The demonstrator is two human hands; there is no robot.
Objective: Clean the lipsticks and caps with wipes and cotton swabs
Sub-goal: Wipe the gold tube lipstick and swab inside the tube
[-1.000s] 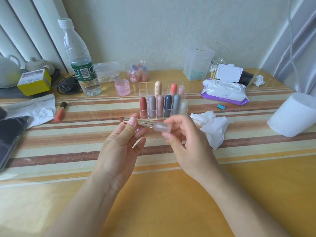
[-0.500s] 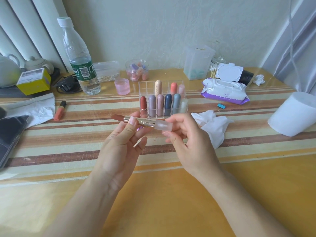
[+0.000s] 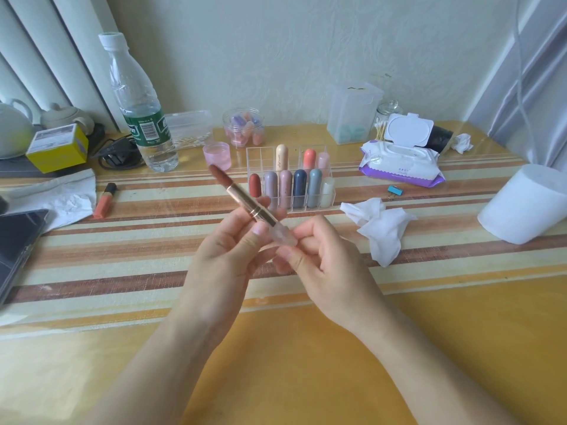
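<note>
Tilted up-left, the lipstick (image 3: pixel 245 199) shows a brown-red bullet, gold tube and frosted base; fingers of the left hand (image 3: pixel 227 259) clamp the tube, those of the right hand (image 3: pixel 325 271) pinch the base.

Held lipstick (image 3: pixel 250 204): brown-red bullet, rose-gold tube, frosted clear base. The clear organizer (image 3: pixel 333 191) has capsules (image 3: pixel 299 188) in brick red, mauve, dusty pink, navy, grey-blue and white in the front row, and cream, coral and pale pink in the back row. Left of organizer: pale pink cup (image 3: pixel 216 154), clear bottle (image 3: pixel 144 118) with green label and white cap, orange gloss tube (image 3: pixel 104 200) with black cap, yellow box (image 3: pixel 56 148); right of organizer: white wipes pack (image 3: pixel 402 167) with purple bottom edge, white crumpled wipe (image 3: pixel 380 228), blue clip (image 3: pixel 394 190), white paper roll (image 3: pixel 527 204); under organizer: cloth (image 3: pixel 122 256) striped cream, tan and brown, on yellow-orange table (image 3: pixel 306 363).
</note>
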